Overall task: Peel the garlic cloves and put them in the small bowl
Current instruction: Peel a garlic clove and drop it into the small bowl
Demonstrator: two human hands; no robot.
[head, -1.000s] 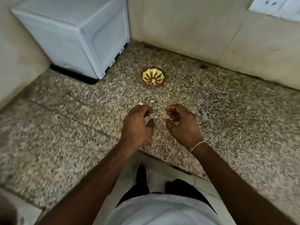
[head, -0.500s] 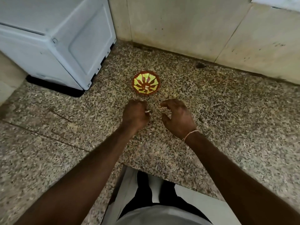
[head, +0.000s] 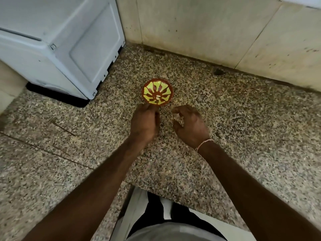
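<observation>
Left hand (head: 145, 121) at bowl (head: 147, 100) rim, fingers curled, contents hidden. Right hand (head: 190, 126) loosely curled, holding nothing visible, above tabletop (head: 243, 119). Pale clove (head: 158, 97) in bowl.

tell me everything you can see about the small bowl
The small bowl is round and shallow, reddish-brown at the rim, with yellow-green petal shapes fanning out from its middle; it looks glazed or painted. It sits upright on the speckled stone counter, near the corner, to the right of the white appliance. A few pale bits, likely peeled garlic, lie inside. The left hand reaches its near rim; whether the fingers touch it is unclear.
</observation>
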